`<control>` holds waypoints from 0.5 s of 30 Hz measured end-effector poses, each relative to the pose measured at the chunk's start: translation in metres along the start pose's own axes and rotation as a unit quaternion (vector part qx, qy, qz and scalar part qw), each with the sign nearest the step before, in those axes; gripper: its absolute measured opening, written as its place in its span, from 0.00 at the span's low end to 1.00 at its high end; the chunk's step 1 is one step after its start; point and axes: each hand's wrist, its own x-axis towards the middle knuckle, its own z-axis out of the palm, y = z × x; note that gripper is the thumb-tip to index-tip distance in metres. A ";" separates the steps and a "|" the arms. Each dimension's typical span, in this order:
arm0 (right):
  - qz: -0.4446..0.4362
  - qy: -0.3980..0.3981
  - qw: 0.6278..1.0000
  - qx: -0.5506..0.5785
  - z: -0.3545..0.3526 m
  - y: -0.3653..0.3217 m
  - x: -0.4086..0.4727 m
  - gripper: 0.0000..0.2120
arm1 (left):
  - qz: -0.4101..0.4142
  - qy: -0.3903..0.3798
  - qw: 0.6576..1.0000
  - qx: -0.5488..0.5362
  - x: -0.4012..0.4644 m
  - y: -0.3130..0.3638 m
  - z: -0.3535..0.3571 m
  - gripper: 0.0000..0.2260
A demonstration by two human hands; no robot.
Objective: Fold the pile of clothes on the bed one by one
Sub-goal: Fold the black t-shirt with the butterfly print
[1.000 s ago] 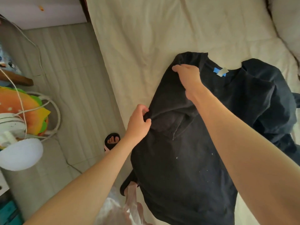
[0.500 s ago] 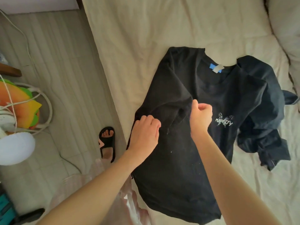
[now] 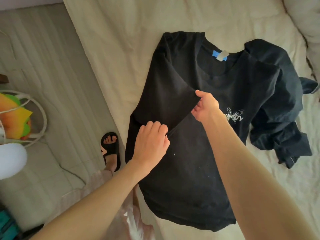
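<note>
Since half a second ago, both hands have drawn the sleeve across the black T-shirt (image 3: 199, 170) on the bed (image 3: 121, 40). My right hand (image 3: 206, 108) pinches its cuff; my left hand (image 3: 152, 141) curls closed on the lower edge. Its fingertips are hidden, and my right forearm covers part of the print.

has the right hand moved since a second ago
Yes. The right hand has come down from the black t-shirt's shoulder beside the blue neck label, to mid-chest beside the white butterfly print.
</note>
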 end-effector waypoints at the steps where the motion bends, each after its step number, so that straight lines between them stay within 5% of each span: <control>1: 0.002 0.015 1.000 0.006 -0.002 0.003 0.001 0.16 | 0.015 -0.002 1.000 0.018 -0.001 0.001 0.001 0.05; 6: 0.010 0.043 0.999 0.010 -0.020 0.013 0.000 0.14 | 0.033 -0.101 0.990 0.090 0.003 0.003 0.013 0.14; 9: -0.049 0.079 0.989 -0.113 -0.028 0.019 -0.002 0.05 | 0.028 -0.076 0.993 0.089 0.002 -0.005 0.009 0.16; 12: -0.234 0.203 0.893 -0.326 -0.026 0.025 -0.005 0.10 | -0.047 0.057 0.997 -0.016 -0.002 -0.022 -0.004 0.07; 15: -0.386 0.143 0.818 -0.402 -0.006 0.024 -0.017 0.16 | -0.187 0.100 0.971 -0.106 0.005 -0.045 -0.010 0.12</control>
